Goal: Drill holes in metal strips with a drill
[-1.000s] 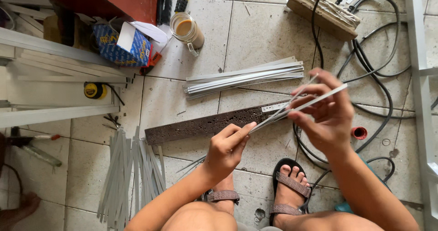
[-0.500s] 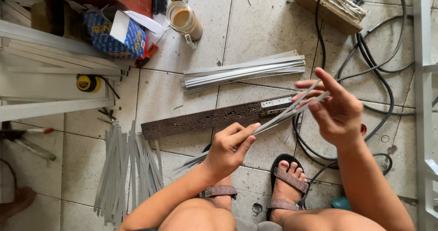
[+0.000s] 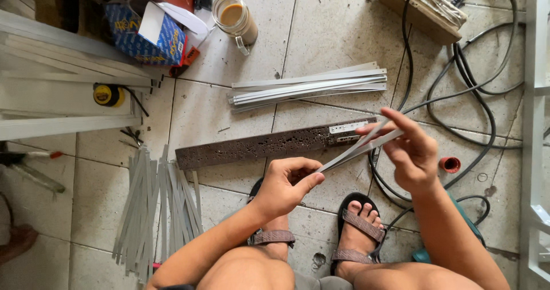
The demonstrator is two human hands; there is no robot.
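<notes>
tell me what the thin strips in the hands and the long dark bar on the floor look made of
The strips, held between left hand and right hand: likely thin metal, perhaps aluminium; pale grey, dull sheen, straight edges. The dark bar: brown and pitted with small holes, possibly rusted metal or worn wood; the look leaves it open.

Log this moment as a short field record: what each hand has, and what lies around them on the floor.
left hand: pinches the near end of thin metal strips
right hand: holds the far end of the same strips, fingers spread
strips' pose: slanted, held above the floor
under the strips: dark pitted board lying flat on the tiles
beyond the board: neat bundle of grey strips
left of the knees: loose pile of grey strips
right side: black cables, small red cap
far side: jar of brown liquid, blue carton
feet: in sandals
</notes>
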